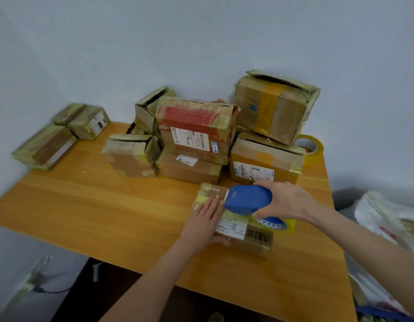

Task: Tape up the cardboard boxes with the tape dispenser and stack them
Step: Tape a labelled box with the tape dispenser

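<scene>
Cardboard box (257, 241) near the front right of the table (108, 205), pinned under the flat, straight-fingered left hand (201, 220), may skid or twist as the right hand (287, 201), wrapped round the blue tape dispenser (248, 199) over its top, drags tape, leaving a crooked, wrinkled seam.

A blue dispenser (248, 199) with a yellowish tape roll (274, 224), gripped in the right hand (285, 201), hangs over the near box (252, 238), which is flat, brown and labelled. Behind stands a pile (194, 135) of worn taped boxes. 3 cartons (62, 135) lie far left.
</scene>
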